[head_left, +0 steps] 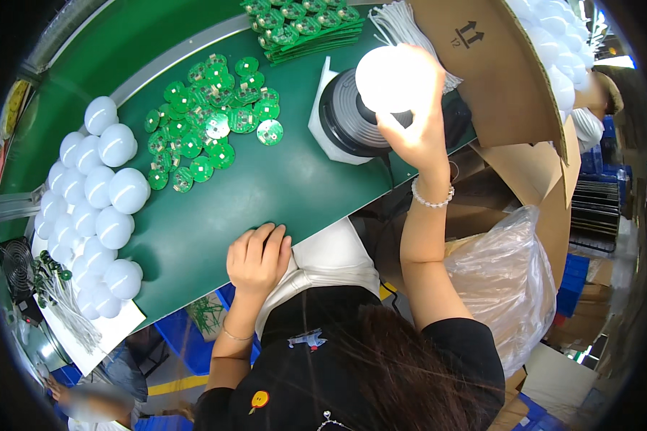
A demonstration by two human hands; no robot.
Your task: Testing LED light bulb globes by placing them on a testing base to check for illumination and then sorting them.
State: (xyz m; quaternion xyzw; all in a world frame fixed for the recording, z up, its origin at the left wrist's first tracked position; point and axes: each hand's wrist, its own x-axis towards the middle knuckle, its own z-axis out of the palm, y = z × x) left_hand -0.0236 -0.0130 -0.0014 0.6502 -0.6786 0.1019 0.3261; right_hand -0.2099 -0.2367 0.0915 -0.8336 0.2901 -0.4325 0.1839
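Glowing white bulb (384,77), gripped by the right hand (422,129) over the round grey device (343,115) near the right end of the bench (287,183), is probably best steadied with light, even pressure, while the left hand (257,260) rests relaxed, fingers extended, at the near edge.

Landmark: big brown cardboard box (510,93), panel upright (dark arrow marks printed on it). Crumpled clear plastic bag (503,287) at the box's near end. Bundle of thin white cables (401,25) just left of the box. Further left, stacked green circuit-board panels (313,34). Well left of the box, scattered small round green circuit boards (217,127). Right of the box, blue plastic bin (574,281).
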